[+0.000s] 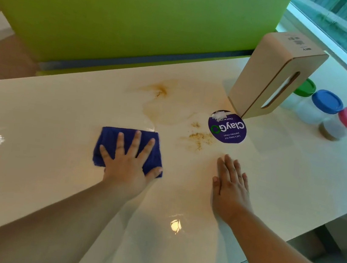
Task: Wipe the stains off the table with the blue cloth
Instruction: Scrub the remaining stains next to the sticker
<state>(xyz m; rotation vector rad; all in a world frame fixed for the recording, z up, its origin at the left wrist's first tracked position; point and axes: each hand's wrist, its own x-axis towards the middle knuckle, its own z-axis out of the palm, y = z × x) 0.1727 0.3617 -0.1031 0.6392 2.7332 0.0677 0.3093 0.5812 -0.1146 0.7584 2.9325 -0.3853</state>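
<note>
Fingers (135, 142) apart, apparently flat, on blue cloth (109, 135)

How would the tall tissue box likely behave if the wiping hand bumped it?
The tissue box stands on its narrow end, so a high bump would probably tip it. It looks like a thin shell holding tissues, so it is likely light. On the glossy table, a low push might skid it toward the jars beside it.

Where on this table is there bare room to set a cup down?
Left of the cloth the table is bare to its end. Right of the right hand, nearer than the jars, is another patch. Crowded: box, jars, sticker; stains lie mid-table.
</note>
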